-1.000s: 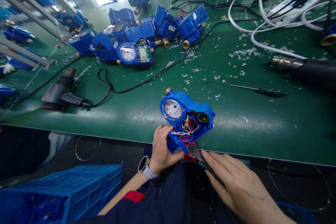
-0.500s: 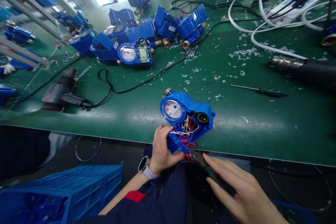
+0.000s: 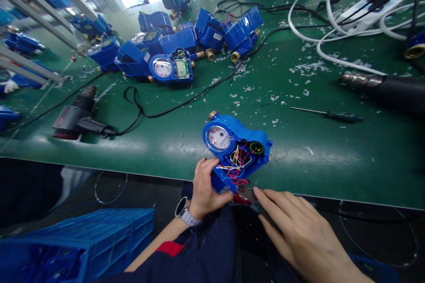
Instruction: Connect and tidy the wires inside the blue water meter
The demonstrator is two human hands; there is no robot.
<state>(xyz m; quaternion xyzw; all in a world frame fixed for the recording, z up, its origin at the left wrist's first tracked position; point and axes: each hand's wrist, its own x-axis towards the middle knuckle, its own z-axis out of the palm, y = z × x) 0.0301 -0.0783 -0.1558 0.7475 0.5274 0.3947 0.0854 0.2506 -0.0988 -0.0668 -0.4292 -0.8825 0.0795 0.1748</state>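
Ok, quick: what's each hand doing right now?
Left hand: closed, holding a blue water meter.
Right hand: closed, holding small pliers.

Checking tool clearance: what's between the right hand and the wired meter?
In the head view, the metal tip of small pliers or cutters lies between the right hand and the blue water meter, just below its coloured wires.

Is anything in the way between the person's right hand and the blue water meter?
Nothing visible blocks it. The right hand sits just below the blue water meter, with only the metal tip of the pliers it holds between them, pointing toward the coloured wires.
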